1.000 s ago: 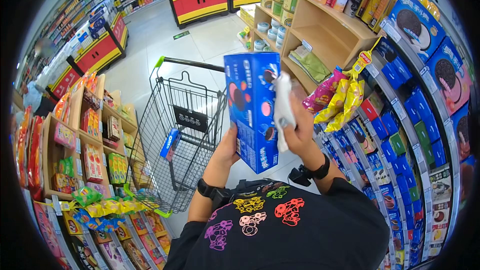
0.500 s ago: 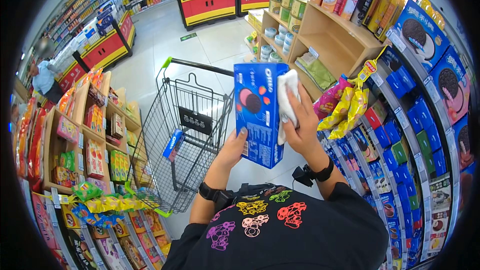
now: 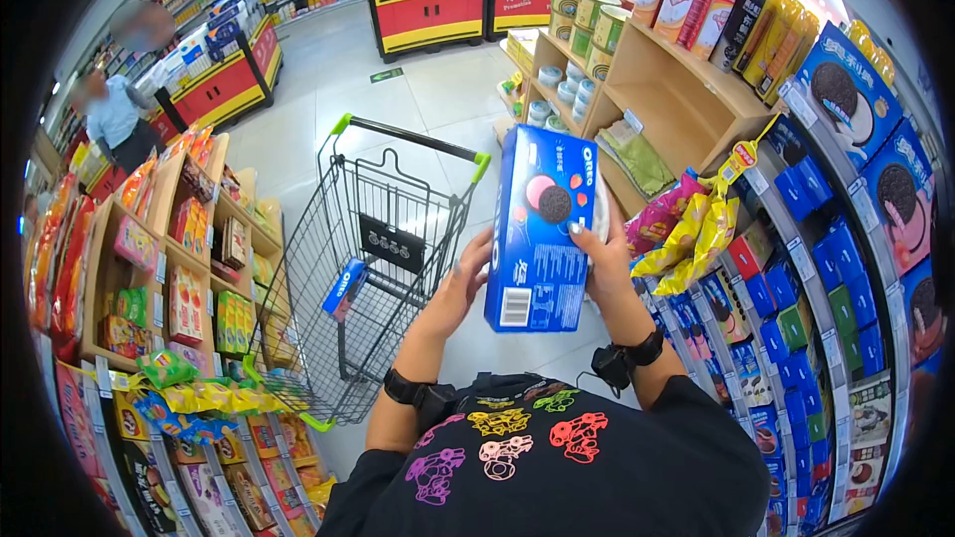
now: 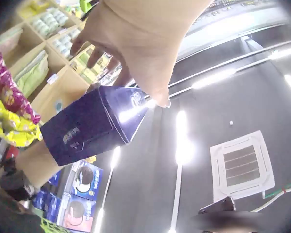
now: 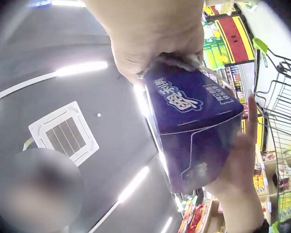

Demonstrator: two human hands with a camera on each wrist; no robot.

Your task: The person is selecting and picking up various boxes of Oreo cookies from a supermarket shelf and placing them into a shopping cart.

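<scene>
A blue Oreo box is held upright in front of the chest, its barcode at the lower left. The right hand grips its right side, thumb on the front face; a white cloth shows between palm and box. Beside the box's left edge is the left hand, its fingers loosely extended; in the left wrist view a gap shows between most of the left hand and the box. The right wrist view shows the box's end below the right hand.
A wire shopping cart stands at the left with a small Oreo pack in it. Snack shelves line the left, and biscuit shelves the right. Yellow snack bags hang near the right hand. A person stands at the far left.
The box has moved right and turned its front face to the head camera. The left hand has let go of it; the right hand has shifted from wiping position to gripping it with the cloth.
</scene>
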